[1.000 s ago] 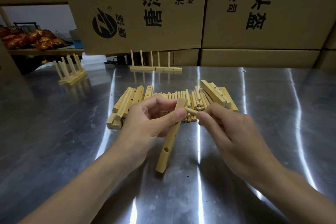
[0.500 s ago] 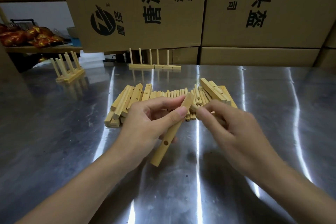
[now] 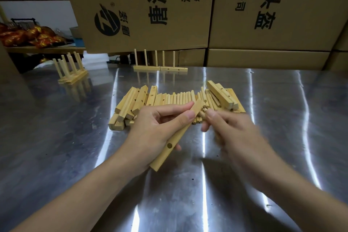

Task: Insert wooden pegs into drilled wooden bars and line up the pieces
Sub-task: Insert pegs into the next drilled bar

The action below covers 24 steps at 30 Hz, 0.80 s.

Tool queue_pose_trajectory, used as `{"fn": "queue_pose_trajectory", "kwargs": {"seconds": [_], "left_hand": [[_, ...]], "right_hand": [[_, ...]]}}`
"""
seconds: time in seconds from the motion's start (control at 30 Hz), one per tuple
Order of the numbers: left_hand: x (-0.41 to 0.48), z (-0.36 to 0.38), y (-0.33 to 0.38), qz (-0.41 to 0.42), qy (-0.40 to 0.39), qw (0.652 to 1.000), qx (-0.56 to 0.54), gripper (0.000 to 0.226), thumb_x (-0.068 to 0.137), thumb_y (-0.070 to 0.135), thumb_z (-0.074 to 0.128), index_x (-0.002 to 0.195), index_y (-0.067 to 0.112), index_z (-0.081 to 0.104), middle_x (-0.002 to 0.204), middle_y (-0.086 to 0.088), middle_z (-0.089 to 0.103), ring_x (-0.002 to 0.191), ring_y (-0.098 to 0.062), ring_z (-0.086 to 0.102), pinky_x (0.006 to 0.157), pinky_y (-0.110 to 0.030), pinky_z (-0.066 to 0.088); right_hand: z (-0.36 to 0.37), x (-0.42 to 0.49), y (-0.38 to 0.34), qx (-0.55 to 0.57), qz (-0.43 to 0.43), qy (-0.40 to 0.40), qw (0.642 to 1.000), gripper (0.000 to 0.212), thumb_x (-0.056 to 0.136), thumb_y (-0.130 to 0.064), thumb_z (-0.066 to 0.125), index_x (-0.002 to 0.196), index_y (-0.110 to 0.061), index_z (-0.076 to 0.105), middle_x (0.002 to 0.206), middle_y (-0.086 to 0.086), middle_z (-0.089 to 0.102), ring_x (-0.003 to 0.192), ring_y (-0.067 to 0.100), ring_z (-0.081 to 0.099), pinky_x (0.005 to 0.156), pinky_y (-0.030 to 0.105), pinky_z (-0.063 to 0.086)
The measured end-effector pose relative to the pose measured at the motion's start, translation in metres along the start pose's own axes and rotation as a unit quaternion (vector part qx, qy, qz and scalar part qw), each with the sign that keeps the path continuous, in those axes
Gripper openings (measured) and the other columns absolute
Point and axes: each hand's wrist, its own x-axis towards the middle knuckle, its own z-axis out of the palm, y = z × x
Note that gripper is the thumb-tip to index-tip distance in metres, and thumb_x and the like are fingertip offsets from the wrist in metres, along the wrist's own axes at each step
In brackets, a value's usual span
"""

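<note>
Pressing appears under way: the peg (image 3: 201, 113), plainly seen a second ago, is now mostly hidden against the far end of the bar (image 3: 166, 153), which is gripped by the left hand (image 3: 154, 130) over the table (image 3: 188, 198). The right hand (image 3: 237, 137) is blurred; its grip cannot be told.

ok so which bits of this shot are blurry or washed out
Head view: the right hand is smeared by motion blur, so its grip can't be read; head view: the left hand and the bar it holds are sharp; head view: white glare streaks run down the steel table; head view: the cardboard boxes lean from wide-angle distortion.
</note>
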Motion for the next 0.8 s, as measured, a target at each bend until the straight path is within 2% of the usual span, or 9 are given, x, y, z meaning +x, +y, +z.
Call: {"fn": "queue_pose_trajectory", "kwargs": {"seconds": [0.1,0.17,0.23,0.3,0.37,0.5,0.63,0.73,0.8], "left_hand": [[0.001,-0.001,0.000,-0.008,-0.017,1.000,0.005,0.029,0.090,0.031,0.079,0.118,0.029,0.083,0.099,-0.003,0.081,0.065,-0.015,0.068,0.055,-0.032,0.061],[0.001,0.003,-0.001,-0.016,-0.023,1.000,0.001,0.028,0.092,0.028,0.078,0.120,0.027,0.082,0.100,-0.005,0.080,0.069,-0.019,0.069,0.058,-0.036,0.063],[0.001,0.005,-0.002,-0.015,-0.014,1.000,0.004,0.027,0.093,0.027,0.077,0.120,0.026,0.082,0.101,-0.003,0.081,0.066,-0.017,0.069,0.055,-0.032,0.062],[0.000,0.002,-0.002,-0.006,-0.002,1.000,0.017,0.028,0.091,0.030,0.077,0.119,0.027,0.082,0.101,-0.001,0.082,0.062,-0.017,0.069,0.051,-0.029,0.059],[-0.001,0.001,-0.002,-0.008,0.000,1.000,0.020,0.029,0.089,0.032,0.078,0.118,0.029,0.082,0.099,-0.002,0.082,0.063,-0.020,0.069,0.052,-0.030,0.059],[0.001,0.009,-0.004,-0.011,-0.002,1.000,-0.007,0.028,0.093,0.028,0.077,0.121,0.026,0.081,0.099,-0.004,0.081,0.064,-0.019,0.067,0.054,-0.032,0.060],[0.000,0.003,-0.003,-0.008,-0.005,1.000,0.002,0.028,0.091,0.032,0.077,0.118,0.028,0.082,0.099,-0.001,0.082,0.058,-0.013,0.067,0.049,-0.025,0.056],[0.001,0.004,-0.003,-0.004,-0.021,1.000,0.013,0.027,0.092,0.031,0.077,0.119,0.028,0.082,0.100,0.002,0.082,0.059,-0.013,0.068,0.050,-0.026,0.057],[0.003,0.006,-0.004,-0.002,-0.013,1.000,-0.001,0.027,0.092,0.030,0.076,0.118,0.025,0.083,0.097,-0.001,0.082,0.061,-0.009,0.069,0.048,-0.024,0.056]], "right_hand": [[-0.006,0.005,-0.011,0.193,0.146,-0.082,0.967,0.039,0.104,-0.043,0.058,0.078,-0.018,0.072,0.059,-0.008,0.023,0.046,0.007,0.021,0.036,0.019,0.022],[-0.002,0.004,-0.011,0.018,0.050,0.014,0.998,0.041,0.107,-0.040,0.056,0.076,-0.019,0.073,0.055,-0.010,0.032,0.047,0.007,0.030,0.046,0.021,0.027],[0.006,0.001,-0.009,-0.009,0.036,0.073,0.997,0.042,0.109,-0.037,0.054,0.073,-0.020,0.069,0.051,-0.010,0.036,0.045,0.008,0.033,0.047,0.021,0.028],[0.004,0.001,-0.009,0.180,0.119,-0.048,0.975,0.043,0.107,-0.038,0.055,0.071,-0.019,0.067,0.052,-0.010,0.027,0.041,0.007,0.021,0.035,0.021,0.022],[-0.001,0.005,-0.017,0.281,0.206,-0.081,0.934,0.039,0.105,-0.039,0.057,0.075,-0.016,0.068,0.055,-0.009,0.022,0.041,0.005,0.016,0.030,0.016,0.017],[0.005,0.003,-0.013,0.062,0.086,0.043,0.993,0.046,0.108,-0.044,0.051,0.076,-0.017,0.070,0.054,-0.010,0.031,0.046,0.008,0.029,0.042,0.021,0.026],[0.007,0.009,-0.018,0.260,0.188,-0.040,0.946,0.045,0.108,-0.040,0.053,0.070,-0.019,0.064,0.053,-0.008,0.026,0.043,0.008,0.020,0.034,0.019,0.021],[0.006,0.005,-0.016,0.127,0.118,0.025,0.984,0.049,0.108,-0.041,0.052,0.068,-0.017,0.066,0.050,-0.009,0.031,0.045,0.010,0.028,0.042,0.023,0.023],[0.005,0.005,-0.008,0.181,0.139,0.004,0.974,0.050,0.108,-0.039,0.052,0.064,-0.019,0.063,0.049,-0.009,0.030,0.042,0.008,0.024,0.036,0.021,0.022]]}}
